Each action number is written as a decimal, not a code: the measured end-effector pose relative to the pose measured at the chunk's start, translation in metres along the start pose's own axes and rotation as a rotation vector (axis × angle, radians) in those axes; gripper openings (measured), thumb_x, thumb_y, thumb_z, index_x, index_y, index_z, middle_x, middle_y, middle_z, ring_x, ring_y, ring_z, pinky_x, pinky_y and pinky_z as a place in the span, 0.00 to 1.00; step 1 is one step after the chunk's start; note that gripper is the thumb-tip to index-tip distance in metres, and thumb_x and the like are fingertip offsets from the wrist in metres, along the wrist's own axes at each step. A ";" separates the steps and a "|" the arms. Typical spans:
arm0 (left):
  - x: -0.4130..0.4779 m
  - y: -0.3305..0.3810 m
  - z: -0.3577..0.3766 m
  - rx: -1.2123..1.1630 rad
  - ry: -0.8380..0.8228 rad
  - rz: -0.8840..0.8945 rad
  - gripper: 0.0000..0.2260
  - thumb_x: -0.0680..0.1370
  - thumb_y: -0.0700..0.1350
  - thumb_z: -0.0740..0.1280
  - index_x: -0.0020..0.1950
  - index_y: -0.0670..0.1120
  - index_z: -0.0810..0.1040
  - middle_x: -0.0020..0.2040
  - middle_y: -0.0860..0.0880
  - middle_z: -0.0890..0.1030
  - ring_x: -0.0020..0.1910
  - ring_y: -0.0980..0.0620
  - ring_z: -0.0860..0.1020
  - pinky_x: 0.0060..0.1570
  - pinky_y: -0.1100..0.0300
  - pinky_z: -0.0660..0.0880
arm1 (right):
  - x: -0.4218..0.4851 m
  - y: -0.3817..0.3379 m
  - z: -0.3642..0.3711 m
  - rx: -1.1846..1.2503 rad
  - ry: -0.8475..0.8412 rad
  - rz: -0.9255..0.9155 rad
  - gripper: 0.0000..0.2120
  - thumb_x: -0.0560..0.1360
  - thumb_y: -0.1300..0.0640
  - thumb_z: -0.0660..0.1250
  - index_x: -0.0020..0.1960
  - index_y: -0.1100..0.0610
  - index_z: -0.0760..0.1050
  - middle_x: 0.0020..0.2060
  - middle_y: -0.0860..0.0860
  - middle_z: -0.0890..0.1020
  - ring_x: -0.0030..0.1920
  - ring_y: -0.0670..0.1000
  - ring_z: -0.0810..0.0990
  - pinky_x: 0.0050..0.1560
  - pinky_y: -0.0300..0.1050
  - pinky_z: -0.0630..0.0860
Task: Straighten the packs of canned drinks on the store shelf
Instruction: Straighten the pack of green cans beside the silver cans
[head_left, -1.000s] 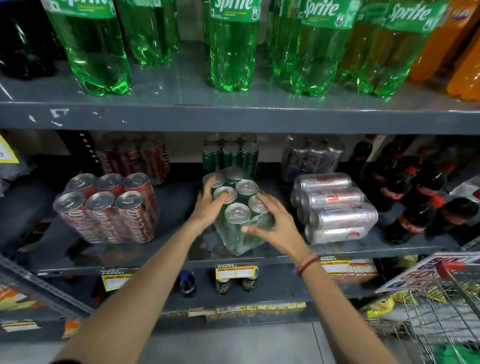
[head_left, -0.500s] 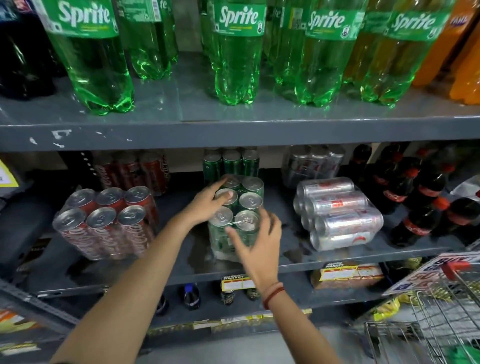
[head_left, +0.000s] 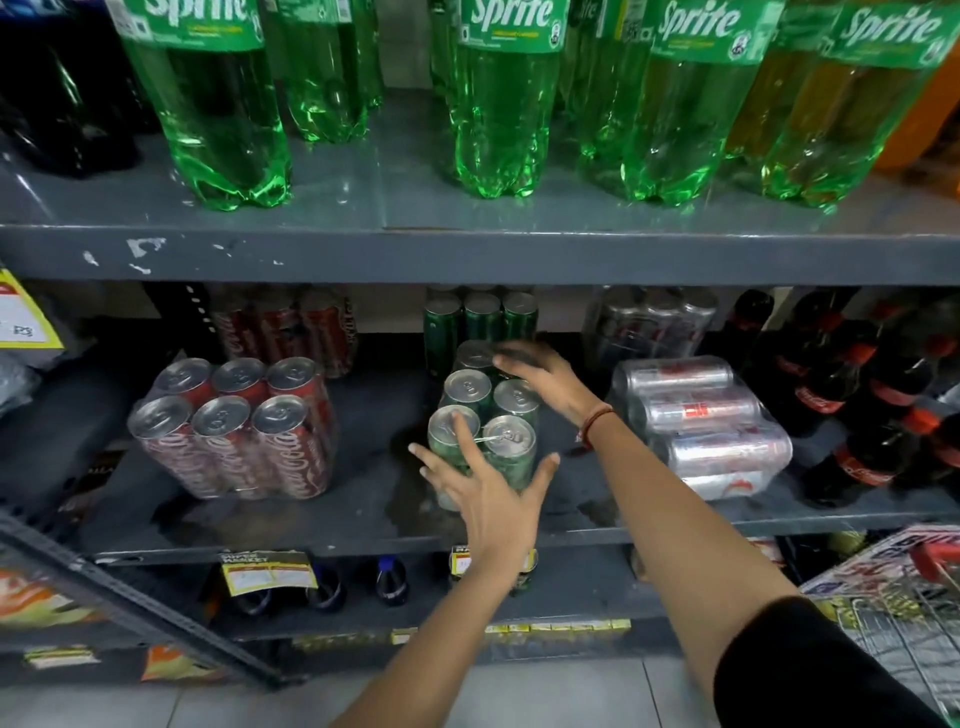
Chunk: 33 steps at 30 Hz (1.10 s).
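A shrink-wrapped pack of green cans (head_left: 467, 388) stands upright in the middle of the grey middle shelf (head_left: 322, 544), its short side facing me. My left hand (head_left: 485, 491) presses flat against its front, fingers spread over the two nearest cans. My right hand (head_left: 545, 379), with a thread band at the wrist, reaches over the pack's far right corner, fingers curled on the rear cans. A red Coca-Cola pack (head_left: 234, 431) stands askew to the left. To the right, a silver can pack (head_left: 701, 415) lies on its side.
More red (head_left: 280, 322), green (head_left: 480, 317) and silver (head_left: 649, 317) packs stand at the back. Dark cola bottles (head_left: 857, 415) fill the right end. Sprite bottles (head_left: 498, 104) line the shelf above. A wire cart (head_left: 909, 603) is at lower right.
The green pack has turned from skewed to square with the shelf. My left hand shifted from its rear to its front; my right hand went from the front to the rear right.
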<state>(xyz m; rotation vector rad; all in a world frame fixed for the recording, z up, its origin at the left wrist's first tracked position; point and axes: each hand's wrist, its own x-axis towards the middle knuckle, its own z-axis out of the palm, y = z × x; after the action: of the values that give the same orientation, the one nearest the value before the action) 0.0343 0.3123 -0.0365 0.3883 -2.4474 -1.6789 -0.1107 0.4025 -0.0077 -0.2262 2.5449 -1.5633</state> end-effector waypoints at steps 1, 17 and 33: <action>0.004 -0.001 0.001 0.008 0.007 0.003 0.53 0.64 0.64 0.72 0.74 0.60 0.36 0.71 0.41 0.25 0.73 0.34 0.35 0.69 0.35 0.48 | -0.003 0.003 -0.001 0.007 0.018 -0.019 0.23 0.73 0.44 0.69 0.65 0.52 0.74 0.63 0.50 0.77 0.65 0.52 0.75 0.64 0.44 0.70; 0.130 -0.016 -0.085 0.162 -0.579 0.311 0.45 0.61 0.44 0.80 0.69 0.61 0.59 0.68 0.54 0.67 0.66 0.54 0.69 0.64 0.61 0.65 | -0.092 0.031 0.032 -0.129 0.442 -0.018 0.43 0.65 0.36 0.73 0.74 0.51 0.62 0.69 0.55 0.61 0.71 0.55 0.58 0.68 0.44 0.58; 0.093 0.080 -0.028 0.301 -0.393 0.571 0.48 0.59 0.68 0.72 0.73 0.62 0.53 0.78 0.48 0.50 0.76 0.48 0.50 0.72 0.52 0.55 | -0.124 0.040 -0.065 -0.082 0.631 -0.064 0.36 0.72 0.41 0.69 0.74 0.50 0.61 0.69 0.55 0.65 0.70 0.52 0.63 0.63 0.31 0.56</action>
<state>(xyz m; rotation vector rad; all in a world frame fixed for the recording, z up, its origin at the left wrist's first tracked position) -0.0578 0.2871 0.0462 -0.6199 -2.7120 -1.2317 -0.0043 0.5022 -0.0085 0.2210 3.0904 -1.7752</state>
